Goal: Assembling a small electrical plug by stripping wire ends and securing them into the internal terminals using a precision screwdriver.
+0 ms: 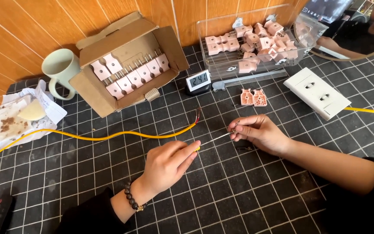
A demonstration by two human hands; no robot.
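Two hands [169, 162] [258, 132], one screwdriver [215, 138]

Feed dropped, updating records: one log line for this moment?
left hand: grips screwdriver | right hand: pinches small screw at tip | yellow cable: lying free

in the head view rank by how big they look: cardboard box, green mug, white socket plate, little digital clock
1. cardboard box
2. white socket plate
3. green mug, close to the plate, so that order is unsure
4. digital clock

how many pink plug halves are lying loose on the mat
2: one pink plug half and a second lie side by side on the mat, below the clear tray. More may be hidden.
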